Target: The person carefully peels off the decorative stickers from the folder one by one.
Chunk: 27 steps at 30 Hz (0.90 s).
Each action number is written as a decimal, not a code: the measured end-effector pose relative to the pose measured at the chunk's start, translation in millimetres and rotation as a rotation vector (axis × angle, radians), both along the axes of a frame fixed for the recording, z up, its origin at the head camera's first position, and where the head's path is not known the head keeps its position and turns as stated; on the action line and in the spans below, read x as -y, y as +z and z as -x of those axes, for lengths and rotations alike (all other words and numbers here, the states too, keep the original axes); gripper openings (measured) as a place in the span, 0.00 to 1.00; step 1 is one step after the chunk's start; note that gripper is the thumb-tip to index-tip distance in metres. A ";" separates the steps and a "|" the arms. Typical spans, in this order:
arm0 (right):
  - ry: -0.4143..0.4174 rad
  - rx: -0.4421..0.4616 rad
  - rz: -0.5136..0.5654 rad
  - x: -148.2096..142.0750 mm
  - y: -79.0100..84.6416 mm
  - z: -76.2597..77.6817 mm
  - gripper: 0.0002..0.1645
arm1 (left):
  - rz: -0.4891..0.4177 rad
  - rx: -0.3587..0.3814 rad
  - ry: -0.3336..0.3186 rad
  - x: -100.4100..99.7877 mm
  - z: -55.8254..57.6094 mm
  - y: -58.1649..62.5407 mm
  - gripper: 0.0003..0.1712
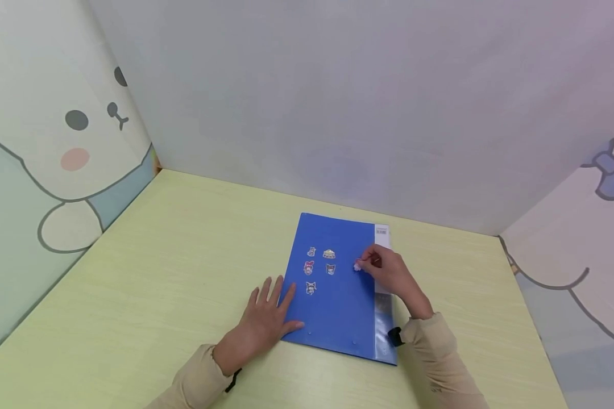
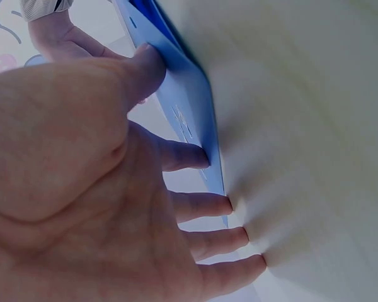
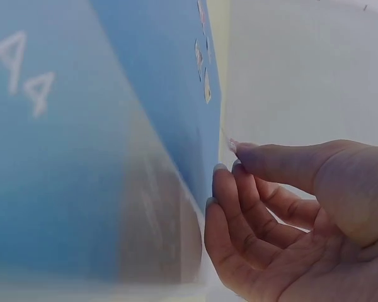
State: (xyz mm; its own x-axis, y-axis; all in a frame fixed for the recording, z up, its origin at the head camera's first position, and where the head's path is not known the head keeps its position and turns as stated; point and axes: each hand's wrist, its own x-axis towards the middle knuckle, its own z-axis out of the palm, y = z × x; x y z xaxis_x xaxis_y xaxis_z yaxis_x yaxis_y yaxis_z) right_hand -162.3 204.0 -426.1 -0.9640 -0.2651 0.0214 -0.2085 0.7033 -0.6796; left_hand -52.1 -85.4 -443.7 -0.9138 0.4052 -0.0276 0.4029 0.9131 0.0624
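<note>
A blue folder (image 1: 337, 318) lies on the table, with several small cartoon stickers (image 1: 330, 269) on the left part of its cover. My right hand (image 1: 389, 272) pinches a small pink-and-white sticker (image 1: 357, 264) between thumb and fingers, over the right part of the cover. In the right wrist view, only an edge of that sticker (image 3: 232, 145) shows at the thumb tip. My left hand (image 1: 263, 318) rests spread at the folder's left edge. Its thumb and index finger touch the cover, while the other fingertips lie on the table, as the left wrist view shows.
The pale yellow-green table (image 1: 184, 255) meets a whitish back wall (image 1: 337, 113). Side panels with cartoon prints (image 1: 77, 159) stand at left and right. A clear strip with a white label (image 1: 381, 232) runs along the folder's right side.
</note>
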 end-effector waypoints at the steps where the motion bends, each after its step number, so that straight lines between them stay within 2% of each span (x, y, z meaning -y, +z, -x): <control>1: -0.002 -0.008 -0.002 -1.4 -0.3 -0.1 0.08 | 0.002 0.000 0.001 -0.1 0.0 -0.1 0.44; 7: -0.026 0.002 -0.008 -10.0 -1.3 -2.2 0.07 | 0.007 -0.001 0.000 0.4 -0.3 0.0 0.44; 11: -0.050 0.020 0.006 -16.7 -1.2 -4.9 0.08 | -0.006 -0.033 -0.014 1.3 -1.0 -1.9 0.43; 17: -0.076 0.020 0.025 -29.0 -3.0 -9.2 0.10 | -0.007 -0.120 -0.035 3.8 2.2 -20.4 0.43; 22: -0.102 0.008 0.046 -40.3 -2.9 -10.6 0.10 | 0.004 -0.134 -0.032 4.4 3.7 -27.8 0.43; 27: -0.133 0.005 0.051 -51.5 -1.2 -11.1 0.11 | -0.017 -0.095 -0.038 3.5 0.7 -13.4 0.43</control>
State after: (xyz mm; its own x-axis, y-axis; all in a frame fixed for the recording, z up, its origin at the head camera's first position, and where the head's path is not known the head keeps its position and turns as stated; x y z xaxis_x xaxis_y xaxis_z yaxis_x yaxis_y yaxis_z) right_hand -151.2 255.4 -427.2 -0.9907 -0.1334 0.0265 -0.1119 0.6891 -0.7160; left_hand -52.9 -89.0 -457.1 -0.8962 0.4389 0.0652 0.4417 0.8964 0.0377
